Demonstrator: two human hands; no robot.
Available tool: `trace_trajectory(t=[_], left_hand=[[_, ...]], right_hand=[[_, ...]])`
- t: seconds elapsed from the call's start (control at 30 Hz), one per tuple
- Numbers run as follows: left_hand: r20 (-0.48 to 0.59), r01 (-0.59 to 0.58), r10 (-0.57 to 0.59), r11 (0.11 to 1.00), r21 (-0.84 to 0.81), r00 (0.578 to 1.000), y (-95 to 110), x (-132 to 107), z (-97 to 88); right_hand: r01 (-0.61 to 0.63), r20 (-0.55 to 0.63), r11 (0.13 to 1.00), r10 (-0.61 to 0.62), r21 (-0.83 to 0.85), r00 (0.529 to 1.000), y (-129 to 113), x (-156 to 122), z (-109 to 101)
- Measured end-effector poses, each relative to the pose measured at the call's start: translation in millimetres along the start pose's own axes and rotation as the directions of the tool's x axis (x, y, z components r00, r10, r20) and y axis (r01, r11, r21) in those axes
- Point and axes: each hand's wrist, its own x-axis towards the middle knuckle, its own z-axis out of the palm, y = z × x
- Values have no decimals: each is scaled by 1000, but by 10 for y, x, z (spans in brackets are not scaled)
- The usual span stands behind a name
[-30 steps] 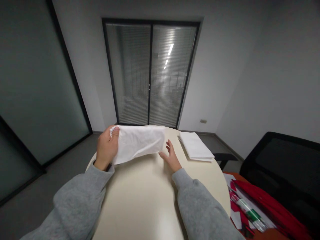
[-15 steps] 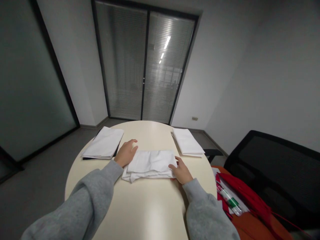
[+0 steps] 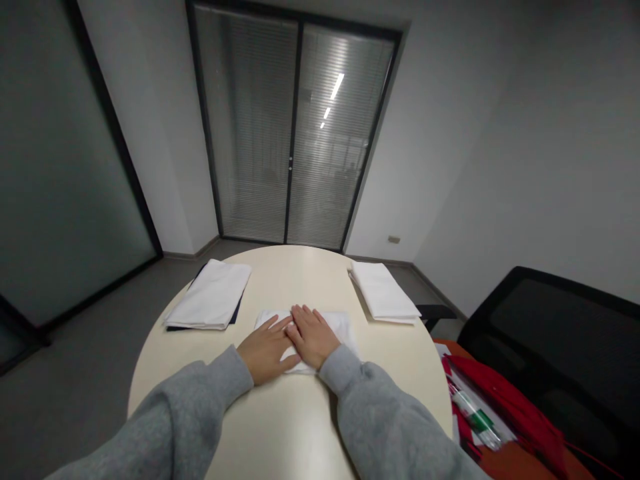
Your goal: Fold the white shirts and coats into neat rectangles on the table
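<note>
A folded white cloth (image 3: 341, 327) lies on the cream table (image 3: 280, 433) in front of me, mostly covered by my hands. My left hand (image 3: 269, 350) rests flat on its left part with the fingers stretched out. Palm down on the middle of the cloth, my right hand (image 3: 313, 335) has its fingers extended, and their edge meets the fingertips of my left hand. Neither hand grasps anything. Whether the cloth is a garment or a towel I cannot tell.
On the table's left lies a white folded cloth stack (image 3: 210, 293) with a dark layer beneath. Another folded white stack (image 3: 384, 292) is at the right edge. A black mesh chair (image 3: 550, 333) stands to the right, holding a red bag (image 3: 505, 393) and a clear plastic package (image 3: 477, 417).
Both hands have moved inward from the sides of the folded cloth onto its top, where they now lie flat and touch each other. The view has shifted slightly.
</note>
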Motion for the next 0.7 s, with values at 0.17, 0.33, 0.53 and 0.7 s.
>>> trace_trajectory(t=[0.17,0.33,0.53,0.7], left_hand=[[99,68,-64,997,-36,993,-109,-103,-36],[123,107,-94,988,-111,988,-216,-212,-73],[49,-32,42,980,-199,998,-330,-387,-107],[-115,24,-64,947,-321,991,-360,-269,-237]], right_hand=[[-78,11,996,79,-51,997,442,-210,131],[-216,18,976,216,-25,976,844,-456,25],[-208,-147,968,228,138,962,1225,-741,57],[-73,-394,981,141,182,908,1140,-848,-20]])
